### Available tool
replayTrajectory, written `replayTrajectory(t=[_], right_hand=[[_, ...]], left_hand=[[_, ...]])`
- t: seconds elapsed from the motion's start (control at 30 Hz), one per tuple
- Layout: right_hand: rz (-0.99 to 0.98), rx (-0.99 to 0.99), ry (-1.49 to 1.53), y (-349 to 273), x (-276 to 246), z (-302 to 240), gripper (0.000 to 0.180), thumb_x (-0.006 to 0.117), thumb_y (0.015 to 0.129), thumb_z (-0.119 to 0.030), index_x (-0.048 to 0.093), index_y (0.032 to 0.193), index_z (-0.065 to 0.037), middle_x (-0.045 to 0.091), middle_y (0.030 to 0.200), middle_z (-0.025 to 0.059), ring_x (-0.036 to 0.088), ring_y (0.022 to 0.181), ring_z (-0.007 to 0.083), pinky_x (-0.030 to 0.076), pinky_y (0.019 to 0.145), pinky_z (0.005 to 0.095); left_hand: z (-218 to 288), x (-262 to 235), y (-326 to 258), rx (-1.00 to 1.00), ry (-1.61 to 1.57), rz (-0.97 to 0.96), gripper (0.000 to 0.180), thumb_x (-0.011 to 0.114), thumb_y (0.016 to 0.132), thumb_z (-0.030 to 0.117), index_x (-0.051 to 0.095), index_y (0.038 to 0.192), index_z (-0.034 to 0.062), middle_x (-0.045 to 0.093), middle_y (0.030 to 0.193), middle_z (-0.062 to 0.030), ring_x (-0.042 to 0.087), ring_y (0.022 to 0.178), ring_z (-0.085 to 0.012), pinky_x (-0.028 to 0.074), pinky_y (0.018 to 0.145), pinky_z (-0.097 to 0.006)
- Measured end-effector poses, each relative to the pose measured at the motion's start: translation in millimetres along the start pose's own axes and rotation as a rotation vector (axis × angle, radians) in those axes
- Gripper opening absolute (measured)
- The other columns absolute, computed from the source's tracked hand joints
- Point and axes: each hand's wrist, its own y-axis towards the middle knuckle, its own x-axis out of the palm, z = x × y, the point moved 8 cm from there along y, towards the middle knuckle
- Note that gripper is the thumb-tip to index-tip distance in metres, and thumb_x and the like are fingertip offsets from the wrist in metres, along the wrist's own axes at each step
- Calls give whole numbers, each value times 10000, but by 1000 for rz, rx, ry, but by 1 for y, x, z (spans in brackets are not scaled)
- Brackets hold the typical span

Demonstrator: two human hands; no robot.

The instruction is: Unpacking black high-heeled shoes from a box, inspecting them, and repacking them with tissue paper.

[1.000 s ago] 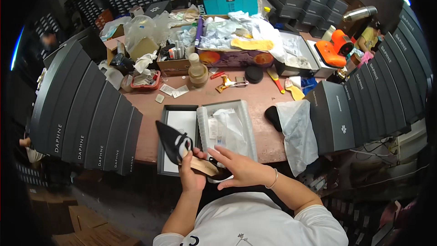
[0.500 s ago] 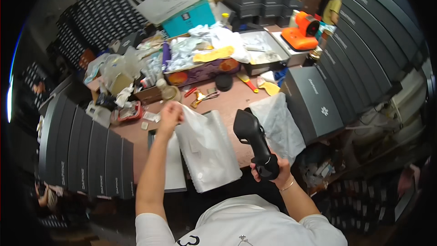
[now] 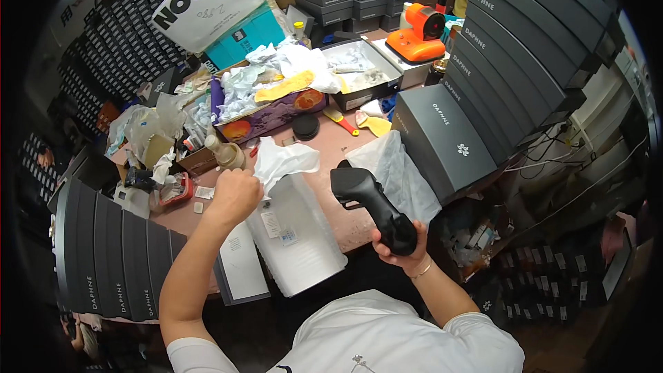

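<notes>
My left hand is closed on a corner of white tissue paper, which spreads out to the right above an open shoe box. Inside the box, two small white packets lie on the pale lining. My right hand grips a black shoe by its near end, holding it tilted in the air right of the box. Behind the shoe, a translucent white bag lies on the table. A pale panel with dark edges, perhaps the lid, sits left of the box.
Stacks of dark shoe boxes stand on the left and right. Farther back are a patterned carton of crumpled paper, an orange device, a round black tin, a red-and-yellow brush and a glass jar.
My left hand has pulled the white paper up and left, uncovering the box's inside and the packets. The whole view has shifted; the shoe stays in my right hand.
</notes>
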Motion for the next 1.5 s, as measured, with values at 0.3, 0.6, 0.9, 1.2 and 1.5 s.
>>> replayTrajectory(t=[0.3,0.6,0.9,1.2,1.5], right_hand=[[-122,499,-496,45,78,46,953,729,773,-373,223,1489,-1,580,1192,223,597,1073,251,470,927,345],[309,354,-612,91,-1,75,543,625,906,-176,403,1369,1,519,1261,64,517,1134,134,450,934,290],[322,-63,-665,121,2,69,534,585,925,-230,384,1377,-29,504,1271,111,515,1145,199,453,939,334],[273,-36,-862,117,20,89,564,525,952,-297,324,1418,-53,469,1319,161,496,1189,272,445,967,381],[114,256,-1295,72,-21,134,595,465,978,-364,264,1460,-76,435,1366,210,476,1233,346,437,996,428]], left_hand=[[25,-48,-56,88,-247,481,260,585,764,27,588,1023,-3,584,1026,-142,594,818,-251,513,704,-341],[91,-78,-119,178,-516,387,321,585,774,16,620,1091,-22,518,1330,-132,599,756,-193,527,604,-289],[185,-64,-109,191,-1258,411,586,619,675,-90,536,1250,-15,458,1390,-157,648,912,-245,551,728,-334],[126,-33,-166,-379,-959,720,858,797,761,337,332,1401,5,367,1428,-198,414,1286,-335,303,1088,-451],[1,73,-174,-990,-2151,1161,593,668,819,55,397,1347,61,505,1273,-74,524,1135,-215,428,1002,-384]])
